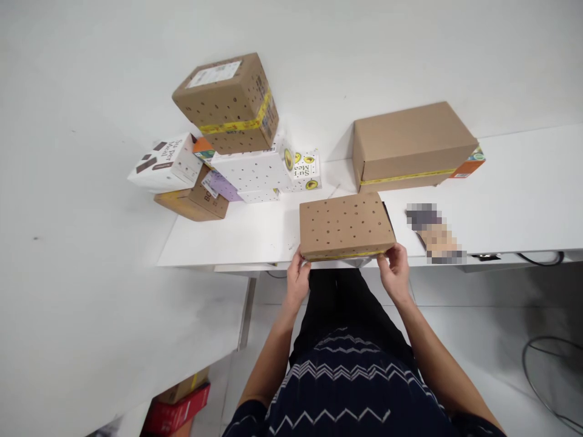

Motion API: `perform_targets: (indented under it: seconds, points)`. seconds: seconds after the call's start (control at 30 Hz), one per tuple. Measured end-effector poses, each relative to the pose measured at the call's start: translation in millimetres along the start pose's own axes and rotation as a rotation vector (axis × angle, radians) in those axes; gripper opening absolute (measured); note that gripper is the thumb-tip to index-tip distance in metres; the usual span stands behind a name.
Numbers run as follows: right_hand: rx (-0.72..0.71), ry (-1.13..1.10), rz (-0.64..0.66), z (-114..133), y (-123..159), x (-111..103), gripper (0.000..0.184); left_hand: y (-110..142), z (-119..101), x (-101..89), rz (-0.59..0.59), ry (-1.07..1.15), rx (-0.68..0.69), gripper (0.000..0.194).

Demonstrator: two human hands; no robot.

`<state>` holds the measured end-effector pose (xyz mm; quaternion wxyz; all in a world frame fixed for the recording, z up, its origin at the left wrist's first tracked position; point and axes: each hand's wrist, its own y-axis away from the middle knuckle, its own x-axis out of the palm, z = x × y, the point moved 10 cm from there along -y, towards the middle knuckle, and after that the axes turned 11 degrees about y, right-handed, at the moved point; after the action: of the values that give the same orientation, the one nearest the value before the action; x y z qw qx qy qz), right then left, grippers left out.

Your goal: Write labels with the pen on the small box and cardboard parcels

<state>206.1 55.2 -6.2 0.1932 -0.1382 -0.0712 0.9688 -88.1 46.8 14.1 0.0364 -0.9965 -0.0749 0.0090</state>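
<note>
A flat brown cardboard box (pixel 345 225) with small holes in its top and yellow tape along its front lies at the near edge of the white table (pixel 523 188). My left hand (pixel 297 278) grips its near left corner. My right hand (pixel 395 271) grips its near right corner. Fingers of both hands curl over the front edge.
A larger plain brown box (pixel 410 145) stands behind it. At the back left is a pile: a tilted perforated brown box (pixel 228 100) on white printed boxes (pixel 255 170), and another white box (pixel 166 161). A blurred-out item (pixel 435 233) lies to the right. Red and brown boxes (pixel 180 406) sit on the floor.
</note>
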Motion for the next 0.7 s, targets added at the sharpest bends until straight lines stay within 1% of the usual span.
perform_targets:
  seconds: [0.13,0.23,0.33,0.4,0.5,0.53,0.6,0.67,0.7]
  points:
    - [-0.004,0.082,0.005,-7,3,0,0.030,1,3,-4.3,-0.021,-0.030,-0.059,0.037]
    - [-0.004,0.089,0.017,-6,0,2,0.030,-2,3,-5.9,-0.031,0.059,-0.085,0.038]
    - [-0.004,0.072,0.010,-5,-3,2,0.030,-8,6,-8.2,-0.047,0.114,-0.147,0.046]
    - [0.016,0.059,0.016,-4,-4,2,0.029,-13,6,-11.1,-0.066,0.068,-0.180,0.051]
    - [0.031,0.092,0.056,2,-12,-1,0.024,-19,2,-14.5,-0.093,-0.021,-0.192,0.050]
    - [0.035,0.142,0.049,4,-17,-6,0.023,-21,1,-14.6,-0.096,-0.038,-0.191,0.049]
    - [0.043,0.304,-0.004,8,-34,-20,0.025,-22,-1,-13.6,-0.097,-0.049,-0.183,0.049]
    - [0.040,0.503,-0.054,12,-55,-31,0.030,-22,-3,-12.2,-0.098,-0.048,-0.174,0.051]
    - [0.039,0.600,-0.058,12,-66,-34,0.033,-21,-3,-11.7,-0.101,-0.048,-0.173,0.052]
